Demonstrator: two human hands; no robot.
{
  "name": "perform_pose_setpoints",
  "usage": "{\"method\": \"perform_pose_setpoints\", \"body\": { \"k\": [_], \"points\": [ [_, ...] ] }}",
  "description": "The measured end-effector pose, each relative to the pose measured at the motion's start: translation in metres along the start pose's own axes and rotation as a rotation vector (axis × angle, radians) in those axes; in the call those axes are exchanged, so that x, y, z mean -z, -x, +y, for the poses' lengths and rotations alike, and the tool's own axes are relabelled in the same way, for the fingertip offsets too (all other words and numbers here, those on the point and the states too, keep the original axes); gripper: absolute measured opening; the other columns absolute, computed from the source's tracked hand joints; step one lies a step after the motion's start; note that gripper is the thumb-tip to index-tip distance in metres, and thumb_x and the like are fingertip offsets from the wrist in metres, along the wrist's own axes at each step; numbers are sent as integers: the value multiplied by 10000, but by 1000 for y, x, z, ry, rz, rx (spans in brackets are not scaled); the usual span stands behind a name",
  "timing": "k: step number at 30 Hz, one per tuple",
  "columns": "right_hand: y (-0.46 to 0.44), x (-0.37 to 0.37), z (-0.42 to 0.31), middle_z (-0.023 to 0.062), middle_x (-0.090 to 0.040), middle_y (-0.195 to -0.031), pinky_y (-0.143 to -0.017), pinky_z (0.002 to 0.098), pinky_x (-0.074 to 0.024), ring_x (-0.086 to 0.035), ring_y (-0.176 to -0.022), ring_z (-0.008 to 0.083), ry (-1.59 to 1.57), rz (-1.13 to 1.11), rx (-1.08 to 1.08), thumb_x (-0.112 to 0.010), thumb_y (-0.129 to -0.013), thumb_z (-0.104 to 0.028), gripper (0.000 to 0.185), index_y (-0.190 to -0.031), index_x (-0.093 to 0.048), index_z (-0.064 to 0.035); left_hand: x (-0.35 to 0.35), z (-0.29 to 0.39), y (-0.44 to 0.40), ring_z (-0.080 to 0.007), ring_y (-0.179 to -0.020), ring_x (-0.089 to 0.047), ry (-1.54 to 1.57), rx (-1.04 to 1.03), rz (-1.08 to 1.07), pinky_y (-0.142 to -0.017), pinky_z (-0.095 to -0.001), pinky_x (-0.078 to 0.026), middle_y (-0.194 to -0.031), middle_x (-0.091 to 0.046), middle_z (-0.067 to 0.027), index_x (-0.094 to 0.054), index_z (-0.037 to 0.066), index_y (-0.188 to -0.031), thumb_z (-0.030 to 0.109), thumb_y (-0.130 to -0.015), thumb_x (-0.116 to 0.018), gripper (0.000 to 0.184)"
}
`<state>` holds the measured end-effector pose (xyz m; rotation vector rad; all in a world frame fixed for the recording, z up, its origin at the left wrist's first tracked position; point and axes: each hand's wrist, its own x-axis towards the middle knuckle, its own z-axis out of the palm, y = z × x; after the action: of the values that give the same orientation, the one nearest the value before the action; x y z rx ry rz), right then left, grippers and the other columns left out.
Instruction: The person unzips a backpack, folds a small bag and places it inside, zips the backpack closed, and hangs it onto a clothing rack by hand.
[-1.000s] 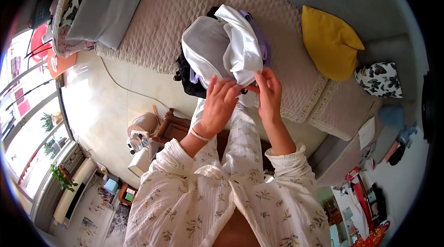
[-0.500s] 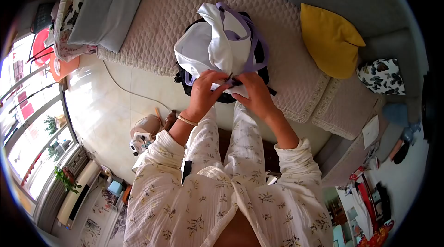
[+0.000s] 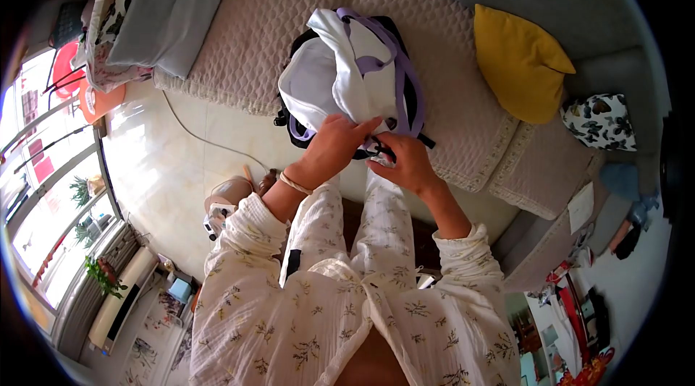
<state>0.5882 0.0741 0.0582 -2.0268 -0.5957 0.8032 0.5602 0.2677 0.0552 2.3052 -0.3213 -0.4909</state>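
White bag point(image 3: 371, 96) with purple straps point(image 3: 413, 89) lies open-mouthed on the pale quilted sofa cover point(image 3: 253, 31), over a black bag point(image 3: 392, 27), its near edge toward the person's knees. Left hand point(image 3: 331, 146) bent against that near edge, fingers drawn together, though whether it grips cannot be told; right hand point(image 3: 409, 163), just beside, pinches a small dark piece point(image 3: 382, 151), possibly a strap end, too small to be sure. Yellow cushion point(image 3: 517, 68) well apart, to the right.
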Motion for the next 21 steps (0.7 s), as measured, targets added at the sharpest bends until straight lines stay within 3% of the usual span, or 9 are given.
{"method": "perform_pose_setpoints", "body": {
  "k": [3, 6, 9, 15, 18, 21],
  "points": [
    [-2, -13, 5, 73, -609, -673, -538, 288, -433, -545, -551, 213, 1, 108, 29, -716, -756, -159, 239, -936, -628, -28, -2, -4, 0, -306, -794, -603, 141, 41, -102, -727, -400, -479, -796, -653, -111, -608, 58, -1099, -14, -773, -617, 334],
    [-3, -18, 8, 102, -631, -670, -526, 326, -450, -594, -551, 241, -92, 179, -58, -710, -774, -168, 193, -902, -638, -42, -3, -8, 6, -307, -805, -617, 246, 90, 44, -756, -379, -490, -819, -665, -106, -632, 57, -1029, 26, -773, -654, 260],
    [-3, -22, 11, 102, -635, -683, -536, 297, -456, -601, -561, 211, -245, 255, -109, -703, -802, -170, 188, -903, -633, -27, -5, -6, 9, -293, -831, -613, 302, -41, 274, -806, -391, -472, -829, -670, -93, -642, 69, -960, 62, -773, -654, 187],
    [-6, -24, 11, 95, -633, -687, -555, 267, -456, -591, -573, 158, -330, 281, -155, -700, -812, -139, 190, -919, -615, -8, -17, -2, 18, -267, -936, -586, 5, -101, 455, -860, -425, -436, -964, -653, -72, -646, 57, -946, 39, -747, -657, 200],
    [-7, -27, 10, 94, -636, -689, -554, 267, -456, -591, -573, 164, -369, 305, -156, -700, -809, -126, 186, -925, -615, -8, -15, 3, 21, -269, -969, -567, 8, -17, 486, -862, -402, -430, -1002, -626, -57, -641, 58, -942, 36, -724, -660, 219],
    [-10, -27, 4, 94, -631, -681, -550, 268, -454, -593, -571, 163, -344, 352, -113, -694, -813, -125, 175, -922, -618, -11, -19, 9, 20, -273, -925, -547, -127, 21, 593, -823, -389, -427, -933, -600, -59, -632, 60, -918, 33, -712, -662, 210]
  ]
}}
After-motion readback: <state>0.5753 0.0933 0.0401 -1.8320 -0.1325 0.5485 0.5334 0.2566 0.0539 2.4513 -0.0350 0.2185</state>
